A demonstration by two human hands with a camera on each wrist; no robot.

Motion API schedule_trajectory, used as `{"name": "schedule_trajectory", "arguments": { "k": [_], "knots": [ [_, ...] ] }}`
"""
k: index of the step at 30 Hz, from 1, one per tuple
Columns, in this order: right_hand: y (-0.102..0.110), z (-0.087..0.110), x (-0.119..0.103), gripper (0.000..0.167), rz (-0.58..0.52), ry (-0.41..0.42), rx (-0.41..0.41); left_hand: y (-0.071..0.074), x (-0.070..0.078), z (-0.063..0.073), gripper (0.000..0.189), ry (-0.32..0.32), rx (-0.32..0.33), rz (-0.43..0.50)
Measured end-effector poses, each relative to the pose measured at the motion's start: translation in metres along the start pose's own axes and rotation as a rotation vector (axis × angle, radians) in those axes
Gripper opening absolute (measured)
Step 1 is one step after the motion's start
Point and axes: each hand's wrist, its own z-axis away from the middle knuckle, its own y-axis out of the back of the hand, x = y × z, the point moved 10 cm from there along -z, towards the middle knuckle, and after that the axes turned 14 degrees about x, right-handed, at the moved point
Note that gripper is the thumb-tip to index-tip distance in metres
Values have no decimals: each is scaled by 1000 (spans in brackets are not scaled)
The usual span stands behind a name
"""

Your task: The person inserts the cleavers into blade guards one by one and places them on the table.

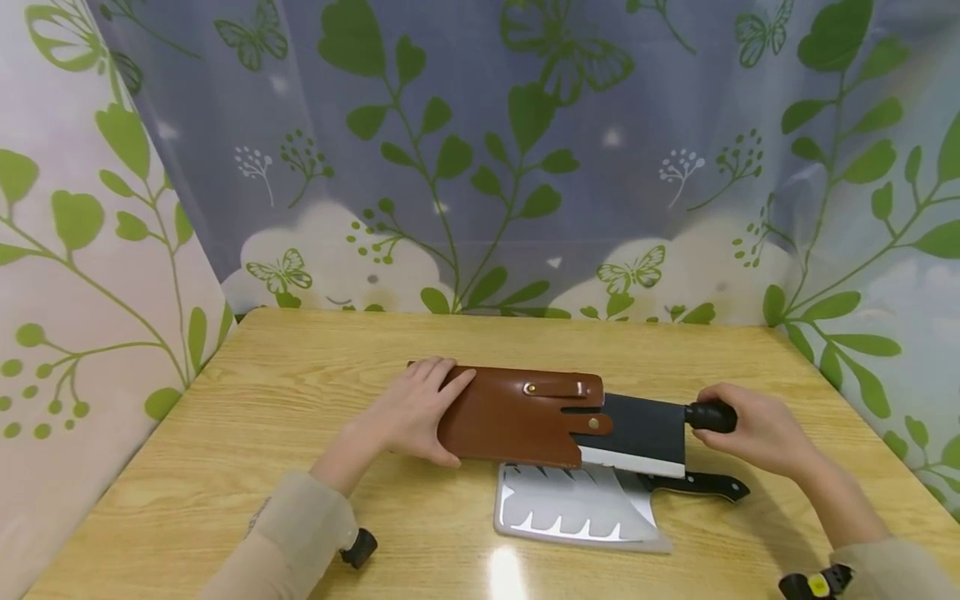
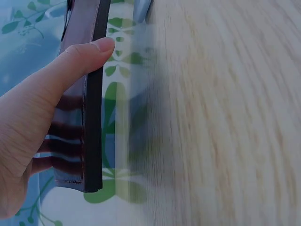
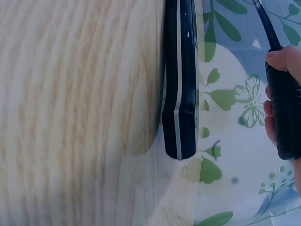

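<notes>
Left hand (image 1: 411, 412) clasps the brown leather sheath (image 1: 517, 414); right hand (image 1: 757, 429) grips the dark cleaver's black handle (image 1: 711, 416). A second steel cleaver (image 1: 581, 507) lies beneath, toward the wooden table's (image 1: 300, 433) near edge.

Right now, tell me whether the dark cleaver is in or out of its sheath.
Partly in: the dark cleaver shows blade past the brown sheath.
</notes>
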Motion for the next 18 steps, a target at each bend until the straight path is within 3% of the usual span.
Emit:
{"name": "schedule_trajectory", "arguments": {
  "k": [9,18],
  "knots": [
    [-10,-7,-10,35,-36,-2,-19,2,9,-4,115,-29,43,-15],
    [-17,-10,-13,35,-49,-18,-31,1,8,-4,115,-11,30,-28]
  ]
}}
